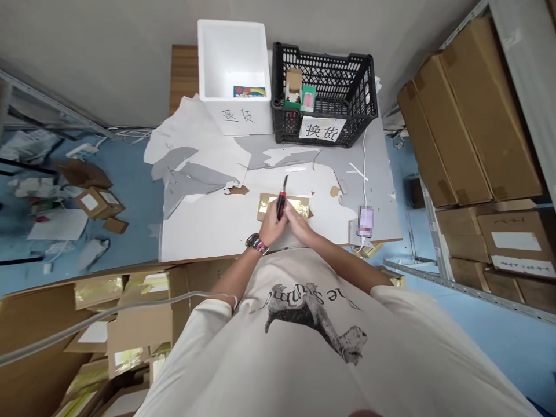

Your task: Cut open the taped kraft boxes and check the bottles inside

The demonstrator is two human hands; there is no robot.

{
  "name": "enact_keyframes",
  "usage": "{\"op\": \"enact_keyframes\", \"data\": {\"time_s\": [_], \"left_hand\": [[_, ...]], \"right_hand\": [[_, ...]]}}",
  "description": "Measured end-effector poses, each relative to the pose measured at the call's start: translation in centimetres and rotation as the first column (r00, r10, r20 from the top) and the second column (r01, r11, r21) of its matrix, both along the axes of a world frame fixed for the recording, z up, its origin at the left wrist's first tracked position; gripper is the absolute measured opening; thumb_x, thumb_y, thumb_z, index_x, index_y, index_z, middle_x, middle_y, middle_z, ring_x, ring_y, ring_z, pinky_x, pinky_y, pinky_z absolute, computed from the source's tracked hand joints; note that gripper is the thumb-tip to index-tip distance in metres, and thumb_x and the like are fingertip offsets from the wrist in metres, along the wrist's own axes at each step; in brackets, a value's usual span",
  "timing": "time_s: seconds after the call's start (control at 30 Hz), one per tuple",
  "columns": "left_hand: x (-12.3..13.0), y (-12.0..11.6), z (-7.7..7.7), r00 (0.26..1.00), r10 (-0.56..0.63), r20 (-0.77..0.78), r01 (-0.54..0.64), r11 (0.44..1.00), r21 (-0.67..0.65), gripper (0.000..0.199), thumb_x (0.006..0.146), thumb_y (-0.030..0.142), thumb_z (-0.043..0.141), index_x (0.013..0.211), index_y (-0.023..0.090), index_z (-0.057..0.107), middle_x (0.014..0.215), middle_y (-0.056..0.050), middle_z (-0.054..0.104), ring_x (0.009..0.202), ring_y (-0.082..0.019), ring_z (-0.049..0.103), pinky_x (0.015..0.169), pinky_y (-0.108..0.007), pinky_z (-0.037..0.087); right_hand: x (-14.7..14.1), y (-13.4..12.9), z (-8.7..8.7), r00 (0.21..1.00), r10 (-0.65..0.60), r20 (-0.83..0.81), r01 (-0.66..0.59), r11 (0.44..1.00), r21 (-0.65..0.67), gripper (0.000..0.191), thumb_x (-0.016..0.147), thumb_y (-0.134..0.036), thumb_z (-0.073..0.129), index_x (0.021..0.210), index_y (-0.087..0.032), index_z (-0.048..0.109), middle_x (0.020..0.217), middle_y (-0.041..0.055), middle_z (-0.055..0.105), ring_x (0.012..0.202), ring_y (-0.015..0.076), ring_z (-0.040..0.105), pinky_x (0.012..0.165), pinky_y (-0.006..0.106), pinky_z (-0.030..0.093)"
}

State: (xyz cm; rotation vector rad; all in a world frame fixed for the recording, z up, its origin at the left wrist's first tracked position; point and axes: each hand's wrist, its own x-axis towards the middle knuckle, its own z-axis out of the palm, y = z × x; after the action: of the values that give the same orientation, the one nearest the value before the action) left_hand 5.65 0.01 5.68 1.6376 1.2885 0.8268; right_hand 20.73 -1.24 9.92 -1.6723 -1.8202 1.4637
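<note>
A red and black utility knife (281,202) stands out of my left hand (271,225), which is closed around its handle. The metal blade points away from me, toward the back of the table. Close against it lies my right hand (297,225), its fingertips meeting the left hand beside the knife handle. How those fingers are bent, and whether they grip anything, is hard to see. Directly beneath both hands is a small cardboard box (263,207) wrapped in shiny yellowish tape, partly covered by them.
Behind stand a white foam box (234,116) and a black plastic crate (324,101) with small boxes inside. A phone (365,221) on a cable lies at the right. Torn paper covers the tabletop (204,231). Cartons (478,116) fill the right shelf; more boxes (139,318) are at lower left.
</note>
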Motion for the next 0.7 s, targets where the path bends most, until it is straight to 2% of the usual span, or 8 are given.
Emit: {"op": "enact_keyframes", "data": {"time_s": [0.1, 0.17, 0.23, 0.3, 0.37, 0.5, 0.6, 0.7], "left_hand": [[-5.0, -0.1, -1.7, 0.969, 0.244, 0.047, -0.235, 0.961, -0.146, 0.049, 0.109, 0.047, 0.059, 0.152, 0.025, 0.064, 0.141, -0.013, 0.075, 0.109, -0.027, 0.077, 0.086, -0.041, 0.068], [-7.3, -0.2, -3.0, 0.885, 0.458, 0.089, -0.429, 0.874, -0.23, 0.045, 0.109, 0.05, 0.057, 0.144, 0.024, 0.065, 0.141, -0.012, 0.075, 0.09, -0.021, 0.076, 0.066, -0.033, 0.064], [-8.2, -0.4, -4.0, 0.809, 0.577, 0.11, -0.525, 0.794, -0.306, 0.043, 0.109, 0.055, 0.056, 0.137, 0.023, 0.066, 0.141, -0.013, 0.076, 0.082, -0.018, 0.074, 0.055, -0.028, 0.057], [-7.6, -0.9, -4.8, 0.807, 0.576, 0.129, -0.494, 0.779, -0.387, 0.045, 0.108, 0.06, 0.057, 0.131, 0.022, 0.068, 0.135, -0.013, 0.079, 0.08, -0.018, 0.074, 0.052, -0.026, 0.054], [-6.0, -1.6, -5.4, 0.831, 0.529, 0.172, -0.413, 0.794, -0.445, 0.048, 0.107, 0.063, 0.06, 0.129, 0.022, 0.07, 0.132, -0.014, 0.08, 0.081, -0.02, 0.075, 0.051, -0.027, 0.054], [-3.8, -3.0, -6.4, 0.85, 0.45, 0.273, -0.277, 0.824, -0.494, 0.054, 0.104, 0.068, 0.062, 0.133, 0.023, 0.07, 0.143, -0.015, 0.079, 0.084, -0.022, 0.078, 0.051, -0.029, 0.055], [-4.7, -3.3, -6.9, 0.851, 0.436, 0.293, -0.232, 0.812, -0.535, 0.059, 0.1, 0.069, 0.068, 0.135, 0.022, 0.066, 0.135, -0.016, 0.082, 0.08, -0.021, 0.078, 0.052, -0.028, 0.055], [-7.1, -2.9, -6.9, 0.858, 0.434, 0.273, -0.231, 0.802, -0.551, 0.061, 0.094, 0.068, 0.075, 0.134, 0.023, 0.064, 0.123, -0.015, 0.086, 0.075, -0.02, 0.076, 0.051, -0.026, 0.053]], "right_hand": [[-1.9, -0.3, -0.7, 0.992, 0.046, 0.114, -0.065, 0.984, 0.166, 0.065, 0.119, -0.053, 0.049, 0.178, -0.026, 0.046, 0.177, 0.0116, 0.054, 0.166, 0.0269, 0.046, 0.137, 0.042, 0.04], [-1.5, -0.3, -1.2, 0.96, 0.053, 0.276, -0.123, 0.962, 0.245, 0.066, 0.115, -0.048, 0.059, 0.176, -0.023, 0.05, 0.181, 0.0143, 0.048, 0.171, 0.0319, 0.037, 0.142, 0.048, 0.03], [-0.2, -0.2, -1.6, 0.899, 0.052, 0.434, -0.18, 0.949, 0.259, 0.069, 0.111, -0.043, 0.067, 0.175, -0.02, 0.05, 0.183, 0.0171, 0.044, 0.173, 0.038, 0.03, 0.143, 0.055, 0.024], [1.4, -0.3, -1.9, 0.84, 0.087, 0.535, -0.243, 0.943, 0.228, 0.071, 0.11, -0.038, 0.069, 0.175, -0.019, 0.049, 0.183, 0.0187, 0.043, 0.171, 0.0414, 0.031, 0.142, 0.06, 0.022], [2.8, -0.4, -1.9, 0.803, 0.117, 0.585, -0.287, 0.936, 0.207, 0.068, 0.111, -0.035, 0.066, 0.174, -0.019, 0.048, 0.18, 0.0204, 0.046, 0.167, 0.0418, 0.037, 0.14, 0.061, 0.025], [3.5, -0.9, -1.7, 0.759, 0.084, 0.646, -0.263, 0.947, 0.185, 0.061, 0.112, -0.043, 0.063, 0.167, -0.016, 0.055, 0.165, 0.0255, 0.056, 0.154, 0.0432, 0.047, 0.134, 0.059, 0.033], [2.0, -1.0, -2.0, 0.744, 0.05, 0.666, -0.224, 0.958, 0.178, 0.062, 0.109, -0.054, 0.069, 0.159, -0.019, 0.059, 0.157, 0.0246, 0.058, 0.15, 0.0457, 0.046, 0.135, 0.068, 0.028], [-0.1, -0.5, -2.7, 0.75, -0.005, 0.662, -0.169, 0.966, 0.198, 0.066, 0.104, -0.058, 0.078, 0.156, -0.023, 0.058, 0.157, 0.0236, 0.056, 0.154, 0.0478, 0.042, 0.135, 0.077, 0.022]]}}
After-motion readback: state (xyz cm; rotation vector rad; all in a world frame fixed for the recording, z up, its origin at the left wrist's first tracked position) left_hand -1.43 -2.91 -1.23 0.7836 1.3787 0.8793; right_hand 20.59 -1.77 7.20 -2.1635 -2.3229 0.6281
